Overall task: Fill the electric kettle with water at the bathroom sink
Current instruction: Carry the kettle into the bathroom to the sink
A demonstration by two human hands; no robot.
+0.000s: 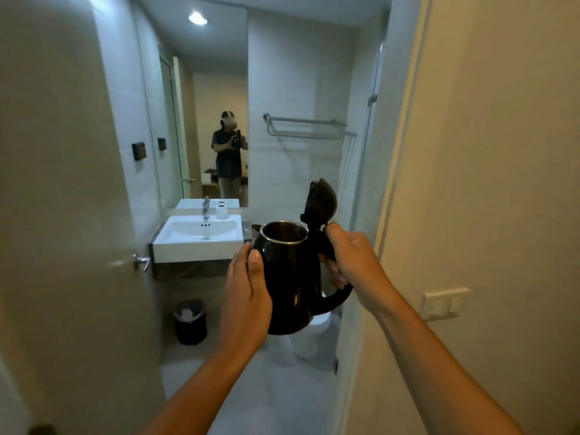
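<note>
I hold a black electric kettle (pixel 290 277) upright in the bathroom doorway, its lid (pixel 321 200) flipped up and the steel inside showing. My right hand (pixel 351 262) grips the handle, thumb near the lid hinge. My left hand (pixel 248 290) is pressed flat against the kettle's left side. Ahead and to the left, the white bathroom sink (pixel 199 238) sits on a dark counter, with a chrome tap (pixel 206 207) at its back. The kettle is well short of the sink.
An open door (pixel 62 215) with a lever handle (pixel 142 261) fills the left. The door frame and a wall with a switch plate (pixel 444 302) stand on the right. A black bin (pixel 190 323) sits under the sink, a toilet (pixel 310 337) behind the kettle, a towel rack (pixel 306 127) above.
</note>
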